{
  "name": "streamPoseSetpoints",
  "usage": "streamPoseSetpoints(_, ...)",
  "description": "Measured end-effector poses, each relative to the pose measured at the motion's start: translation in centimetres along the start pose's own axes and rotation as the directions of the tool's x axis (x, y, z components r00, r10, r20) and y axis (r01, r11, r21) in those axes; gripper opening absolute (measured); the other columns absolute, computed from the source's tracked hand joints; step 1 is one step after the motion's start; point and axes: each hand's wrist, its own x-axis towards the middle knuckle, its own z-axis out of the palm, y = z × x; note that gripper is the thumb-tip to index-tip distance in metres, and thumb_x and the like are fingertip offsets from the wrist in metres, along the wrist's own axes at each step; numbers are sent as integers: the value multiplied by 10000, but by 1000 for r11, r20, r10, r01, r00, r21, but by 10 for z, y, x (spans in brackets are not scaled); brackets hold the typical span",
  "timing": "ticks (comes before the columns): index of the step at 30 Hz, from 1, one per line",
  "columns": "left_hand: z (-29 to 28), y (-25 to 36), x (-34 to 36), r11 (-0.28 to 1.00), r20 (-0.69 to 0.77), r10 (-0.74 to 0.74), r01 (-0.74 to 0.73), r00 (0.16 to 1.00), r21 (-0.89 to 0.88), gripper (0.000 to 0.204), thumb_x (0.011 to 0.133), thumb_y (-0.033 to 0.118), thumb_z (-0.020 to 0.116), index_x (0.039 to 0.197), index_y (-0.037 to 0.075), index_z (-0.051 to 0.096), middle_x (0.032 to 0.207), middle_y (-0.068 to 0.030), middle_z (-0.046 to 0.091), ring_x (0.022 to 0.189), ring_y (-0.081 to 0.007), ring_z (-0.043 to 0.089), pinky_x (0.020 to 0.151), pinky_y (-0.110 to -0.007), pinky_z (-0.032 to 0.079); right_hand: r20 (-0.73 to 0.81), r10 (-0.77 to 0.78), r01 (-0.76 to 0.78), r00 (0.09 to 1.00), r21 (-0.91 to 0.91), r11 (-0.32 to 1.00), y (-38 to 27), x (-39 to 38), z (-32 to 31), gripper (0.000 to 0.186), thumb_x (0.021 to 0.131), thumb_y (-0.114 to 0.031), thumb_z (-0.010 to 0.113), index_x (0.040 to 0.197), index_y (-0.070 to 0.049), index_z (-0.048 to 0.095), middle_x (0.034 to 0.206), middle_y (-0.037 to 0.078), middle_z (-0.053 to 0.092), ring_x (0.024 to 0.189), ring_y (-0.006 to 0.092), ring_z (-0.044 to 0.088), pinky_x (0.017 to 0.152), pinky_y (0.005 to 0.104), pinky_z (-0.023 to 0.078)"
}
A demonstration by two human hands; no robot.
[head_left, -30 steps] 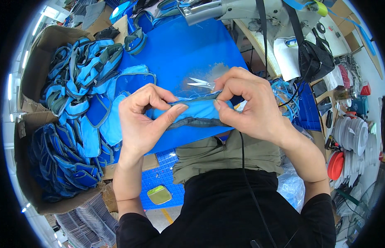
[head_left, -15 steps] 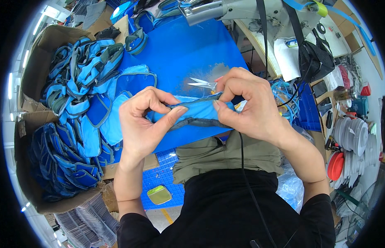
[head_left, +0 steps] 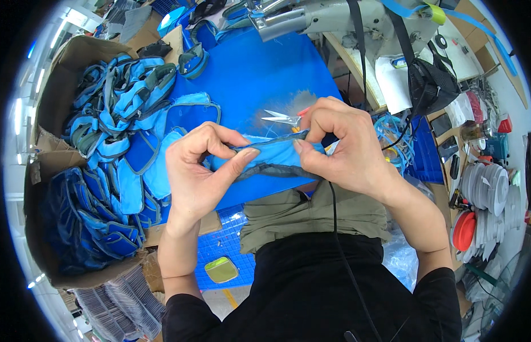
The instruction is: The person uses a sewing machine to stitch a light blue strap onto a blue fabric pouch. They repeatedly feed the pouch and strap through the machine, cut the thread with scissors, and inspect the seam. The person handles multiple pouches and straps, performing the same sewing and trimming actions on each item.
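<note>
Stretched between my hands is a light blue fabric piece [head_left: 278,153] with dark grey edging. My left hand [head_left: 204,162] pinches its left end between thumb and fingers. With a like pinch, my right hand [head_left: 344,142] grips the dark edge at the other end. Small scissors [head_left: 281,118] point leftward just beyond the fabric, their blades apart; their red handle runs behind my right hand, and I cannot tell whether they lie on the table or are held by that hand.
Blue fabric pieces [head_left: 130,182] heap at the left of the blue table [head_left: 260,62], next to cardboard boxes [head_left: 54,80] full of similar parts. A sewing machine [head_left: 328,17] stands at the back. White and red discs [head_left: 483,185] stack at the right.
Both hands keep their pinch on the fabric piece and have barely moved. The view has shifted slightly.
</note>
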Motion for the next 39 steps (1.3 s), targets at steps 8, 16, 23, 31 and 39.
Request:
streamPoseSetpoints(8,-8,42,-7,999,-1,39,-39,999,29,241,752,-84,840,709,29,631,895,-110,723,810,-126,650,749,-270,514,-36,-31,34,999,77,996,-28,-9,-17,314,767,-83,804,678,-28,508,689,99,583,636,280,559,608,379,437)
streamPoseSetpoints(16,-17,78,-10,999,57,33,-33,998,-16,252,758,-58,846,685,31,621,882,-113,717,811,-130,653,742,-270,515,91,147,-168,985,320,932,-69,-20,-37,120,876,-61,755,931,11,675,817,32,670,707,86,601,608,262,459)
streamPoseSetpoints(23,-36,81,24,989,287,-71,106,955,-107,307,760,-12,866,653,46,584,884,-110,716,827,-132,660,740,-267,524,527,240,-536,816,532,655,-76,-6,-55,224,965,-26,706,1179,40,718,1008,23,728,879,39,647,769,208,523)
streamPoseSetpoints(31,-48,22,123,954,543,-123,251,831,-167,322,774,10,869,694,62,562,887,-92,731,834,-118,671,739,-264,526,578,359,-679,733,653,336,-24,41,-34,275,947,-72,749,1191,49,709,1048,83,756,909,96,708,846,247,563)
streamPoseSetpoints(39,-52,-42,229,924,650,-199,361,733,-124,281,802,68,881,835,72,602,922,-61,724,888,-131,673,783,-283,527,572,487,-676,660,736,51,27,107,-17,297,954,-69,701,1210,79,689,1064,122,752,919,138,721,855,289,576)
